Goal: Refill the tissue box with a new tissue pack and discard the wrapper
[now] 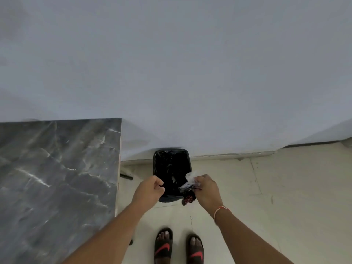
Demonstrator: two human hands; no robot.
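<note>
A crumpled clear plastic wrapper (190,182) with a dark red-dotted part hanging below sits in my right hand (206,189), which is shut on it over the right rim of a small bin. The bin (167,159) is lined with a black bag and stands on the floor against the wall. My left hand (150,188) is over the bin's left rim, fingers curled, and seems to pinch the edge of the black liner. No tissue box or tissue pack is in view.
A dark grey marble table (57,178) fills the left side, its corner close to the bin. A pale wall (190,73) rises behind. My feet in black and red sandals (179,246) stand on the light tiled floor.
</note>
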